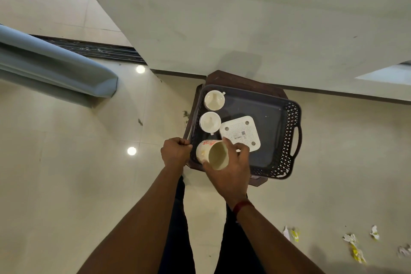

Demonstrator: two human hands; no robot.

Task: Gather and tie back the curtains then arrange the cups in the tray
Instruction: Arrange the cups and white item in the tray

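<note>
Head view: the right hand [229,169] holds a cream-white mug [212,154] with red lettering on its side. The fingers [239,148] wrap round the far side and the thumb lies along the near side, so they are clamped on the mug. It is tipped over, its mouth turned back toward the person and its pale inside bare. It hangs over the near-left corner of the tray [289,140]; whether it touches the tray floor cannot be told.

The left hand [175,152] sits just left of the mug, fingers curled tight on the tray's left rim. The tray is dark with latticed walls and a loop handle on the side far right of the fingers. It rests on a small dark brown table [233,80], whose edges show only at the far and near sides.

Just beyond the right fingers stands the nearer cup [210,122], white and upright, and beyond it the farther cup [214,100] – both against the tray's left wall. A white perforated square device [240,132] lies touching the right fingertips, just beside the nearer cup. To the right of it the tray floor is open up to the handle wall.

Far left of the left hand hangs a grey-blue curtain [55,66]. Paper scraps [355,247] lie on the tiled floor, well right of the right arm.
</note>
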